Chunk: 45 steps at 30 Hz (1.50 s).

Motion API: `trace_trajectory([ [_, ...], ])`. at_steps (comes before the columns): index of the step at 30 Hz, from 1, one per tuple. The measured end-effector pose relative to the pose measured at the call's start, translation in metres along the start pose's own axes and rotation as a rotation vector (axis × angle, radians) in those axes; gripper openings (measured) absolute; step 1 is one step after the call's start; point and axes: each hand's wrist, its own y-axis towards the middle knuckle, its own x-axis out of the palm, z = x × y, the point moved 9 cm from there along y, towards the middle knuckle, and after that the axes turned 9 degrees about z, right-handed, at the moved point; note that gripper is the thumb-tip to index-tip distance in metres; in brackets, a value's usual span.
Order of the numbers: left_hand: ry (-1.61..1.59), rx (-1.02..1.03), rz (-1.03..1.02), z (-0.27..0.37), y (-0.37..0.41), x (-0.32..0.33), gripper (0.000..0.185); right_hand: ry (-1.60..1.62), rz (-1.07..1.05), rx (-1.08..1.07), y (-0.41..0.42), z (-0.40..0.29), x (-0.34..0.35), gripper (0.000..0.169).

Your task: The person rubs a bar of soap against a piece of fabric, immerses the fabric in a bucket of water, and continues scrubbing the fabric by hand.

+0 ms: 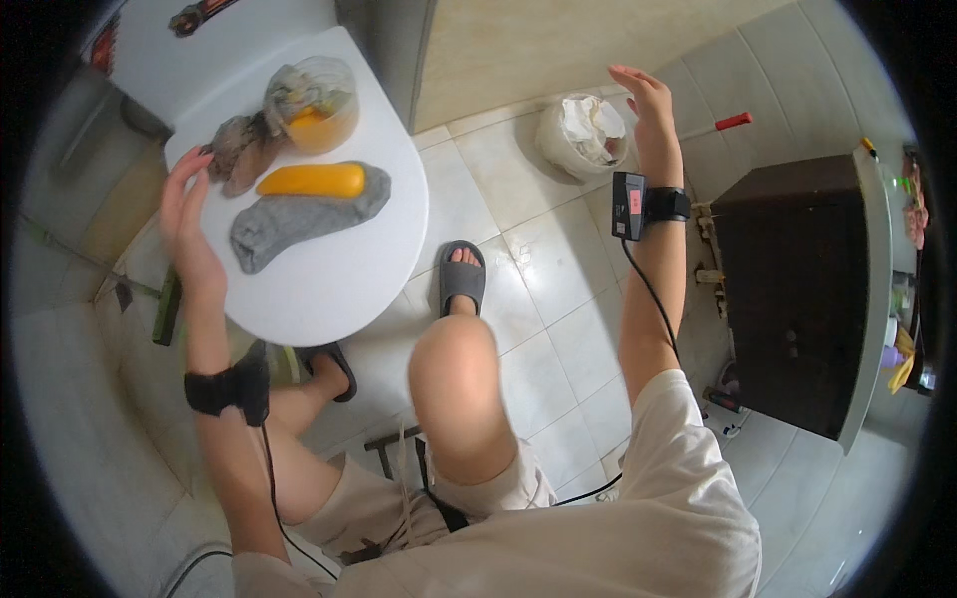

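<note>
On the closed white toilet lid [329, 299] lies a grey sock [299, 224], with a smooth yellow-orange bar [314, 180] resting along it. Behind them is a crumpled brownish cloth bundle [243, 153], touching a clear plastic tub [329, 127] that holds grey fabric and something orange. My left hand [191, 224] is raised at the lid's left edge, empty as far as I can see, its fingertips beside the brown bundle. My right hand [649, 105] is held out over the floor at the right, empty, fingers extended, nearest the waste bin.
A lined waste bin [572, 138] with paper stands by the wall. A dark cabinet [792, 291] with a pale top is at right. A red-handled tool [733, 121] leans by the wall. A green brush head [167, 310] is left of the toilet. Cables run from both wrists.
</note>
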Motion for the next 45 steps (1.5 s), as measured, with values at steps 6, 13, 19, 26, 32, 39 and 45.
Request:
trace_trajectory([
  [6,0.284,0.134,-0.113,-0.016,0.004,0.002,0.026,0.002,0.164,0.107,0.070,0.086,-0.050,0.017],
  [13,0.620,0.263,-0.196,-0.028,0.004,0.006,0.027,0.153,0.358,0.251,0.125,0.202,-0.103,0.011],
  [19,0.862,0.417,-0.234,-0.035,-0.001,0.014,0.028,0.084,0.470,0.320,0.135,0.267,-0.107,0.011],
  [26,1.179,0.575,-0.235,-0.049,0.016,-0.002,0.033,-0.327,0.436,0.279,0.178,0.313,-0.120,0.025],
  [32,0.768,0.453,-0.207,-0.045,0.034,0.016,0.030,-0.604,0.025,0.162,0.238,0.337,-0.145,0.045],
  [39,1.075,0.625,-0.186,-0.018,0.029,-0.020,0.029,-1.260,0.060,-0.535,0.186,0.192,-0.083,0.061],
  [45,1.109,0.491,-0.029,-0.001,0.017,-0.046,0.030,-1.346,-0.023,-0.406,0.169,0.219,-0.085,0.061],
])
